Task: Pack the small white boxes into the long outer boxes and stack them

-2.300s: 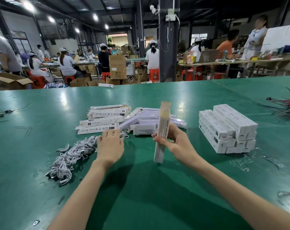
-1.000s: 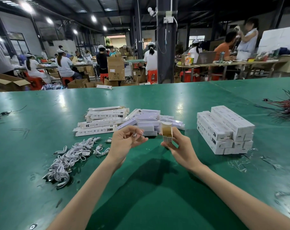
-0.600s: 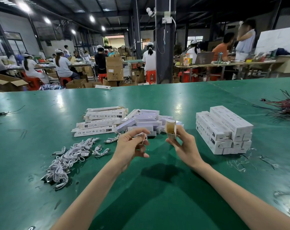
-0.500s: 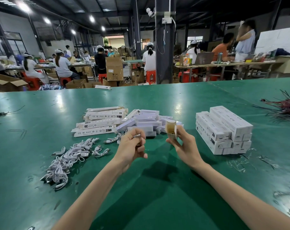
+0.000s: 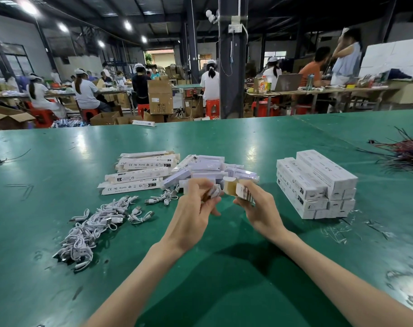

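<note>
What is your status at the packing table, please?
Left hand pinches coiled cable. Right hand grips open outer box. Nothing between them.

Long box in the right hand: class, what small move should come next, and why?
Probably slide the coiled white cable, pinched in the left hand, into the open end of the long box held by the right hand: opening and cable nearly meet.
</note>
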A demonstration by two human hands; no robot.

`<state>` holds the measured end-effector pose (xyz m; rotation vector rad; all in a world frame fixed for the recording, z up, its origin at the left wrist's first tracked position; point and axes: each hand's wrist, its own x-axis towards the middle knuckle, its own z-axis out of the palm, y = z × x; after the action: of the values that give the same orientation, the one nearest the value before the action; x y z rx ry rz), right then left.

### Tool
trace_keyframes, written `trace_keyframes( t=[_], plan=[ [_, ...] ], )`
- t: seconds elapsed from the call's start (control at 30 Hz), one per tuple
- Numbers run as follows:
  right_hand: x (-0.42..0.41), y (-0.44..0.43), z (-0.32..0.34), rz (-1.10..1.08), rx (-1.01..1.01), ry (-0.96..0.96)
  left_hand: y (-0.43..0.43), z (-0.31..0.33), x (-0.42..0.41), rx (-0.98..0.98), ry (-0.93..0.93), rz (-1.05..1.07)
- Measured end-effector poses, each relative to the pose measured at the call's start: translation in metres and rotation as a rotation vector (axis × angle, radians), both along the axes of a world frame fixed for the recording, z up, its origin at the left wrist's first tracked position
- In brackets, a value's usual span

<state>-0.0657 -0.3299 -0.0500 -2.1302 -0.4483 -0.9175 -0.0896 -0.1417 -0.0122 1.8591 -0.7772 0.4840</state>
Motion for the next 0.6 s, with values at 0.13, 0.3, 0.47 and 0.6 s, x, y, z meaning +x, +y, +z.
trace_keyframes(
  t=[0.13, 0.3, 0.47, 0.6],
  plan=[
    [-0.0007, 0.0009, 0.0009, -0.028, -0.044, 0.037, 0.0003, 0.0019, -0.0028, 0.059, -0.249, 0.113],
    [-0.0022, 0.0026, 0.0002, -0.047, -0.055, 0.055, -0.0008, 0.0034, -0.0030, 0.153, -0.477, 0.185],
    [-0.0068, 0.0073, 0.0025, -0.064, -0.137, -0.022, 0.0001, 0.0004, -0.0018, 0.138, -0.378, 0.234],
    [-0.0072, 0.0058, 0.0041, -0.079, -0.208, -0.079, 0.0005, -0.0009, -0.0006, 0.086, -0.322, 0.276]
  ],
)
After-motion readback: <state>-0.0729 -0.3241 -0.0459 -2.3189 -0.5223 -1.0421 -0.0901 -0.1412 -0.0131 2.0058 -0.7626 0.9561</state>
